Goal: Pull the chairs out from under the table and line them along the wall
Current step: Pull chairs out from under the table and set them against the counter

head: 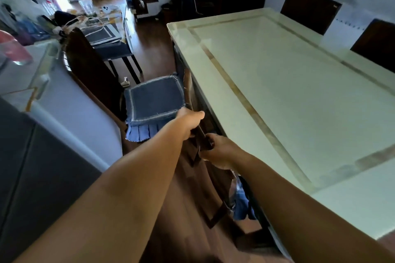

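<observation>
Both my hands grip the top rail of a dark wooden chair (210, 179) tucked against the near left side of the cream table (288, 96). My left hand (190, 123) holds the rail higher up, and my right hand (221, 152) holds it closer to me. A bit of that chair's blue cushion (241, 203) shows under the table edge. A second chair with a blue cushion (154, 99) stands out from the table at the left, its dark back against a white counter. A third chair (114, 50) stands farther back along the same side.
Two more dark chair backs (310, 9) (377, 44) rise on the table's far side by the white wall. The white counter (70, 100) at the left carries clutter. A strip of dark wood floor (154, 49) runs between counter and table.
</observation>
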Demonstrator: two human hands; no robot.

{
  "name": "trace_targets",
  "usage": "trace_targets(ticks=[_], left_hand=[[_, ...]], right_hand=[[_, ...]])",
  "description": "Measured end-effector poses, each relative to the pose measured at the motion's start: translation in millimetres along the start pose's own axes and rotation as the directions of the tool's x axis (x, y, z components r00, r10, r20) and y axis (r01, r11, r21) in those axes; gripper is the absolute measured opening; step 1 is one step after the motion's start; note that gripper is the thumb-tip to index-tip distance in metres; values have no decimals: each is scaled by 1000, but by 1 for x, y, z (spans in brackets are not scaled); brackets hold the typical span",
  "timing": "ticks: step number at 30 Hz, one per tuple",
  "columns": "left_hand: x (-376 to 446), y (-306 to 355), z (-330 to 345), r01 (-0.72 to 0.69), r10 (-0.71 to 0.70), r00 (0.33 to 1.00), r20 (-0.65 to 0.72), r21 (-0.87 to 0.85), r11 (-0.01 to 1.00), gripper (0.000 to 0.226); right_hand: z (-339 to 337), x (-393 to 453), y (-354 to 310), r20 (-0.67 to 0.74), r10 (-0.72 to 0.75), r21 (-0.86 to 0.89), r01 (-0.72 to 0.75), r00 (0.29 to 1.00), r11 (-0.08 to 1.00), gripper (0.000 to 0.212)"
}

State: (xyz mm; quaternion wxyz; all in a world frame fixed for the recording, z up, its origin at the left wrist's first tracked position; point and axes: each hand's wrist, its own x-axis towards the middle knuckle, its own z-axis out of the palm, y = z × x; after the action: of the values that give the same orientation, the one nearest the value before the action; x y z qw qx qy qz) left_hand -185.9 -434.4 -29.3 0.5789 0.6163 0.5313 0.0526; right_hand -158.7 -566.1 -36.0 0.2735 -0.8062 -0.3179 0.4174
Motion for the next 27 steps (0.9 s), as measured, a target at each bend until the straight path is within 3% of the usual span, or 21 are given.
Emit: trace_targets(ticks=[2,8,14,18,27], left_hand=[[2,-3,4,19,-19,1000,-9,-18,1000,14],[5,0,7,-2,10,979,-203,35,999,31],[-2,-15,-14,-43,54,967,-250,49,998,32],[-6,-35,-45,-38,44,961,-274,28,999,33],[-26,-94,-145,-12,21,916,-401,25,1000,36]], right_hand=[[4,2,1,-27,-15,21,16,1000,1000,50],[13,5,1,-110,-63,-18,61,992,998,43],[33,-7,-10,-144,-125,-53,118,982,992,33],[63,-15,-27,-141,-170,-50,165,975,985,18],[160,-38,-79,-58,-272,-52,270,960,962,27]])
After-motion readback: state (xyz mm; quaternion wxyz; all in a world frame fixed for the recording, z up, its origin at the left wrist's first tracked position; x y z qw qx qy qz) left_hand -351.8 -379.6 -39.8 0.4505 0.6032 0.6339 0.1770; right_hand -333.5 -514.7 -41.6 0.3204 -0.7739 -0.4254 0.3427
